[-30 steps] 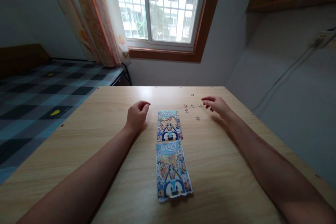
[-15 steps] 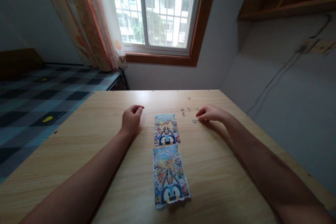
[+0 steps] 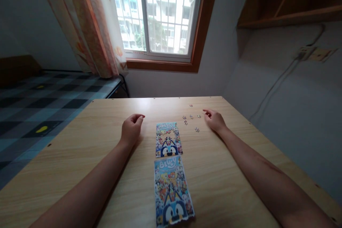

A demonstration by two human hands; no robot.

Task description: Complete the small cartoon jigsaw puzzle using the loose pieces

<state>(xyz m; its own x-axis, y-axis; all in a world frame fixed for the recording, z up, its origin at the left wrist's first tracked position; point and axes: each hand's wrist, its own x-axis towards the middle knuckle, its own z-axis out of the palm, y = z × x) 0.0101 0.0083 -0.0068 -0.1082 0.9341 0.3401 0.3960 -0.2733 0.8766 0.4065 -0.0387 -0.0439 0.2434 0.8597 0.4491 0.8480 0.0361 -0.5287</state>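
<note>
A partly assembled jigsaw puzzle (image 3: 169,149) lies on the wooden table, with a gap in its upper middle where the wood shows through. Just below it is a printed reference picture (image 3: 173,194) with the same blue dog and the word "Bluey"; its bottom edge is ragged. My left hand (image 3: 131,128) rests left of the puzzle, fingers curled and thumb against the index finger, with nothing visible in it. To the right, my right hand (image 3: 214,120) lies on its side, index finger stretched out and nothing visible in its grasp. Beside its fingertips sits a loose puzzle piece (image 3: 198,116).
Several other loose pieces are scattered right of the puzzle, among them a nearer piece (image 3: 197,129) and a farther piece (image 3: 191,105). A checked bed (image 3: 61,92) stands left of the table (image 3: 229,192). The window (image 3: 165,17) and wall lie beyond its far edge.
My right hand has moved back from the nearest loose piece, a little right, and turned onto its side with its index finger extended. My left hand keeps its pose. The view has tilted slightly upward.
</note>
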